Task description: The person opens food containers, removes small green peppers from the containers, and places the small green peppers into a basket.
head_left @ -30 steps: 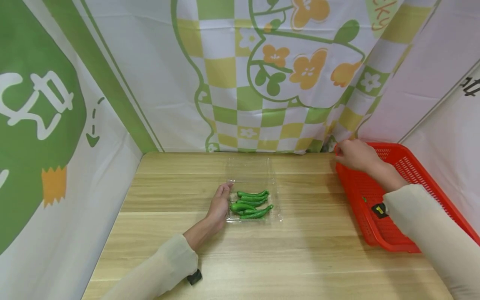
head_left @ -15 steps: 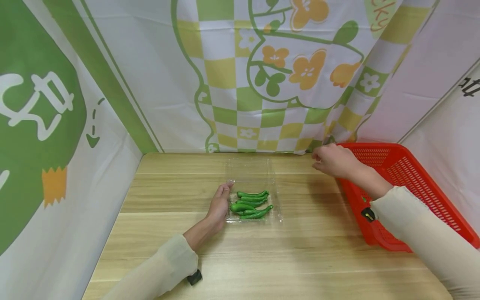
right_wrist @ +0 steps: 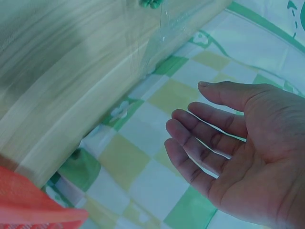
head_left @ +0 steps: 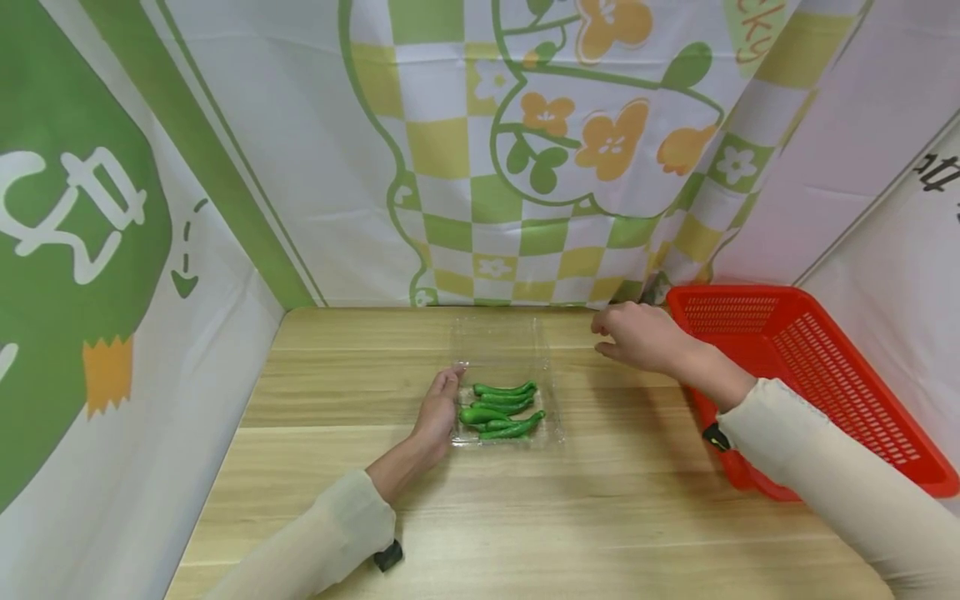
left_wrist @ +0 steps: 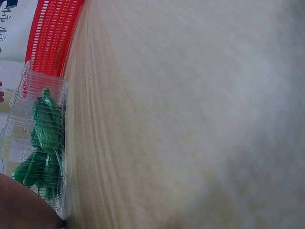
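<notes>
A patterned curtain (head_left: 450,150) hangs at 12 o'clock, directly behind the wooden table (head_left: 555,517). A red basket (head_left: 836,375) stands on the table at 3 o'clock. The clear container (head_left: 557,417) lies open at mid-table, its lid (head_left: 495,340) laid back toward 12 o'clock. My right hand (head_left: 641,335) is empty, fingers loosely bent and thumb apart, at the container's 2 o'clock. My left hand (head_left: 435,417) touches the container's edge at 9 o'clock; I cannot tell whether it grips. Several green peppers (head_left: 506,407) lie in the container's 6 o'clock half.
</notes>
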`<state>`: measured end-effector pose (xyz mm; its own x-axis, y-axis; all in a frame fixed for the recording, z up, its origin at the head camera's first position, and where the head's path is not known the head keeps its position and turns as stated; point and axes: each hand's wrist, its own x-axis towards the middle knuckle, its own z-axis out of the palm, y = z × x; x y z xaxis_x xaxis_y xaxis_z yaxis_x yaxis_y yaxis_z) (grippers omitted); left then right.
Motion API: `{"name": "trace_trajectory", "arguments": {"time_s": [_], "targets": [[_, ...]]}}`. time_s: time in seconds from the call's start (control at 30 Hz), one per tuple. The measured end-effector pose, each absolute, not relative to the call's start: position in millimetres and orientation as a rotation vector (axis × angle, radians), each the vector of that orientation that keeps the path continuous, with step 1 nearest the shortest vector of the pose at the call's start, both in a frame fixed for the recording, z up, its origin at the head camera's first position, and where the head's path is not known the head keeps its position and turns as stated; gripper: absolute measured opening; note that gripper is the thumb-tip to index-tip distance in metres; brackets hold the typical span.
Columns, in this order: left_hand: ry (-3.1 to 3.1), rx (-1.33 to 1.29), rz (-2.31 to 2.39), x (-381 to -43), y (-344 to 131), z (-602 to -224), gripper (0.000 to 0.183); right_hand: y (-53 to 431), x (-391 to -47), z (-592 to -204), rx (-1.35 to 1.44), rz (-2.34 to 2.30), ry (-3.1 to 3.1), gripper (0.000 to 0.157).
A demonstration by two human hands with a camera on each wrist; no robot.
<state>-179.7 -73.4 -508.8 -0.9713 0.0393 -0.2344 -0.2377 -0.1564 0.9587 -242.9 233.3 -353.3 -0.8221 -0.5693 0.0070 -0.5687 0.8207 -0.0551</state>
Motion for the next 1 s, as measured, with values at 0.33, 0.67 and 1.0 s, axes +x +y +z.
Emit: {"name": "trace_trajectory", "arguments": {"time_s": [0.33, 0.67, 1.0], "targets": [[1.921, -0.229, 2.229, -178.7, -74.4, -509.0, 0.047, 212.8, -237.9, -362.9, -1.063, -0.088, 2.906, 0.012], [1.926, -0.234, 2.225, -177.6, -73.5, -508.0, 0.047, 196.5, -237.0, -375.5, -1.342, -0.141, 2.753, 0.024], [1.927, -0.226, 2.227, -178.9, -72.5, -507.1, 0.046, 173.9, -228.6, -386.7, -1.352, -0.205, 2.521, 0.028]]}}
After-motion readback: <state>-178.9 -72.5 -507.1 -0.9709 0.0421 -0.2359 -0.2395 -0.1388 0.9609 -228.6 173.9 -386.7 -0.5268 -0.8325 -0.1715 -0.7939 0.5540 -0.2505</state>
